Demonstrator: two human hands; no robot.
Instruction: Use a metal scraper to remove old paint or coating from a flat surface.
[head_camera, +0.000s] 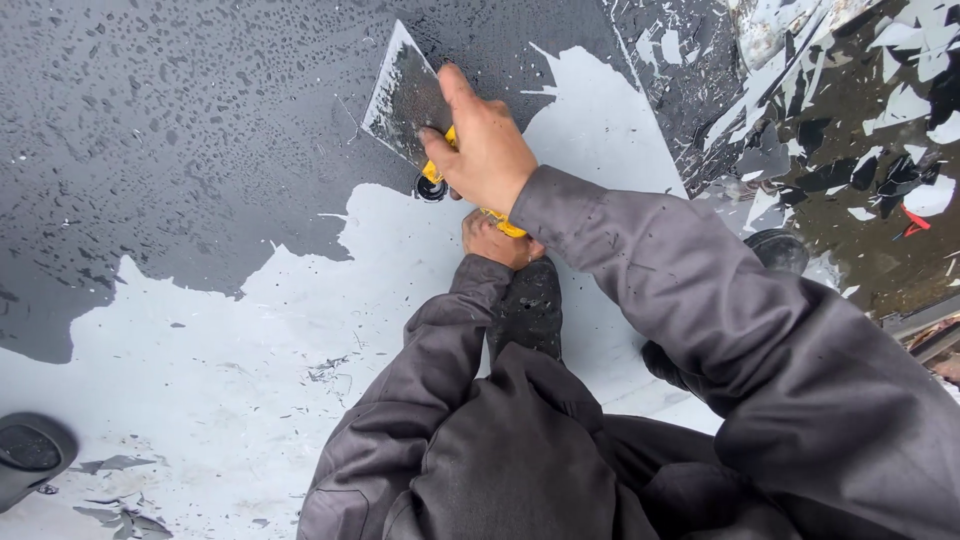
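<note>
A wide flat metal scraper blade (404, 95) with a yellow handle (433, 170) lies pressed against a dark grey wet painted surface (180, 130). My right hand (485, 145) grips the handle near the blade, forefinger stretched along the blade's edge. My left hand (492, 240) holds the handle's rear end, just below the right hand. Both arms wear dark grey sleeves. Around and below the blade the dark coat is gone, showing a pale grey layer (250, 340).
Peeled paint flakes and shreds (850, 110) litter the ground at upper right. A dark round fitting (30, 455) sits at the lower left. My dark shoe (528, 305) rests on the pale surface below my hands. Small flakes (125, 515) lie at the bottom left.
</note>
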